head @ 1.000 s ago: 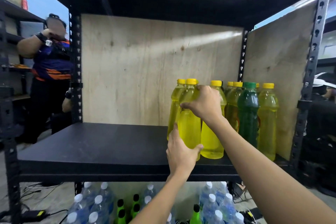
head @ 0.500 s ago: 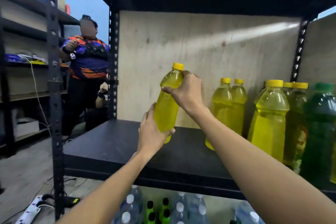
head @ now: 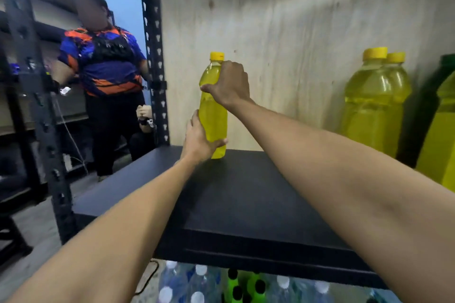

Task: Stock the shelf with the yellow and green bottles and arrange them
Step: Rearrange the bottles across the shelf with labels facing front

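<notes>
Both hands hold one clear plastic bottle of yellow liquid with a yellow screw cap [head: 213, 115]. It stands upright, and its base seems to rest on the flat black shelf board [head: 246, 199] directly below the hands. The right hand [head: 227, 85] is curled round the bottle's shoulder just under the cap, with the thumb crossing the front. The left hand [head: 197, 140] wraps the lower body, its thumb lying across the front near the base and its fingers hidden behind. Both forearms reach in over the front edge of the board. Just behind the hands rises the pale plywood back panel [head: 283, 44]. Well to the right of the right hand, two more yellow bottles with yellow caps [head: 369, 106] stand close together against the panel. Further right, a dark green bottle [head: 445, 66] is cut off by the picture's edge, and another yellow bottle [head: 440, 135] stands in front of it. To the left of the hands is a black perforated metal upright [head: 152, 44], and beyond it stands a person in a blue and orange shirt [head: 105, 64]. Under the forearms, below the board, are clear bottles with white caps [head: 197, 285] and bright green bottles with black caps [head: 236, 288].
</notes>
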{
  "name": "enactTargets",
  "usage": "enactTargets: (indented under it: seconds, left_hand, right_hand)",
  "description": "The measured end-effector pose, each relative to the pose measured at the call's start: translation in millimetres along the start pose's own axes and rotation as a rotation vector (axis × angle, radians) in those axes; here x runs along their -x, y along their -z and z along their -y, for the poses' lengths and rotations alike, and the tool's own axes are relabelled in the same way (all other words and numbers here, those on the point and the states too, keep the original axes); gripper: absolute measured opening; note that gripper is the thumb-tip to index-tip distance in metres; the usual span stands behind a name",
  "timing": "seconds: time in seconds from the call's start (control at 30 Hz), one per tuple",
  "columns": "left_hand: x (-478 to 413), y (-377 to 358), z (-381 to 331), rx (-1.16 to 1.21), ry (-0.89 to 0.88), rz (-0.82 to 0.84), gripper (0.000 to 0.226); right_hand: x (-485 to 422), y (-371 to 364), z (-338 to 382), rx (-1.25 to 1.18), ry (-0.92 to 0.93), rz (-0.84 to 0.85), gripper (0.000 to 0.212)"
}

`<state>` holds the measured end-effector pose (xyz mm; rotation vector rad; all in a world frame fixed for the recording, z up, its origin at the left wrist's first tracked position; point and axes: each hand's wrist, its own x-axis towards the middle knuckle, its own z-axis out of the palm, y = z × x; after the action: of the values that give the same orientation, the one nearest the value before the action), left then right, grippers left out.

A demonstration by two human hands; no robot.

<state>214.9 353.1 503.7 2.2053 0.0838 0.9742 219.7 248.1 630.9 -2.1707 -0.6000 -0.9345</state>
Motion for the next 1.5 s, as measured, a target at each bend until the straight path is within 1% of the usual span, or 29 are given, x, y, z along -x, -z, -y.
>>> enactTargets:
  seconds: [0.1, 0.3, 0.43, 0.6, 0.67, 0.73, 0.8, 0.87, 0.93, 1.0, 1.13, 1.2, 1.3, 1.33, 1.37, 1.43, 1.47, 1.5]
  left_hand:
    - [-8, -5, 8, -0.01, -0.007, -0.001, 0.118]
    - [-19, -8, 20, -0.028, -0.012, -0.001, 0.116]
    - [-22, -8, 26, 0.003, -0.004, 0.021, 0.112]
    - [-20, -9, 27, 0.009, 0.001, 0.026, 0.114]
    - [-19, -9, 28, 0.021, 0.001, 0.027, 0.115]
    - [-19, -10, 29, 0.018, 0.006, 0.03, 0.116]
    - [-16, -11, 30, -0.004, 0.049, 0.026, 0.118]
    - [-14, -11, 31, -0.058, 0.084, 0.015, 0.12]
    - [-10, -11, 32, -0.108, 0.107, 0.019, 0.122]
    - [-9, -11, 32, -0.13, 0.13, 0.024, 0.122]
    - [-16, -3, 32, -0.075, 0.189, 0.067, 0.118]
    - [-19, 3, 34, 0.021, 0.207, 0.114, 0.114]
    - [-20, 9, 36, 0.24, 0.248, 0.196, 0.104]
    - [-20, 10, 36, 0.253, 0.246, 0.211, 0.104]
    - [-19, 10, 35, 0.219, 0.238, 0.213, 0.108]
    - [-16, 8, 33, 0.059, 0.213, 0.179, 0.117]
    - [-14, 7, 32, 0.003, 0.213, 0.162, 0.119]
    - [-14, 7, 31, -0.002, 0.218, 0.162, 0.117]
  right_hand:
    - [-6, -11, -5, -0.006, 0.002, 0.003, 0.069]
    - [-12, -28, -7, 0.011, 0.036, 0.017, 0.064]
    - [-13, -33, -11, -0.02, 0.03, 0.043, 0.061]
    - [-12, -40, -17, -0.087, 0.0, 0.02, 0.058]
    - [-11, -43, -16, -0.126, -0.028, 0.025, 0.063]
    - [-7, -46, -18, -0.21, -0.076, 0.065, 0.076]
    - [0, -48, -24, -0.322, -0.132, 0.117, 0.09]
    - [7, -52, -33, -0.394, -0.175, 0.151, 0.099]
    - [13, -54, -40, -0.447, -0.213, 0.173, 0.1]
    - [15, -55, -47, -0.482, -0.252, 0.189, 0.094]
    - [15, -59, -52, -0.421, -0.277, 0.18, 0.079]
    - [18, -62, -49, -0.359, -0.27, 0.126, 0.077]
    - [23, -67, -41, -0.26, -0.228, 0.016, 0.077]
    - [24, -68, -38, -0.235, -0.219, -0.002, 0.08]
    - [24, -69, -36, -0.216, -0.216, 0.0, 0.083]
    - [21, -66, -33, -0.205, -0.225, 0.047, 0.088]
    - [18, -62, -34, -0.232, -0.245, 0.076, 0.088]
    - [13, -56, -36, -0.312, -0.292, 0.105, 0.088]
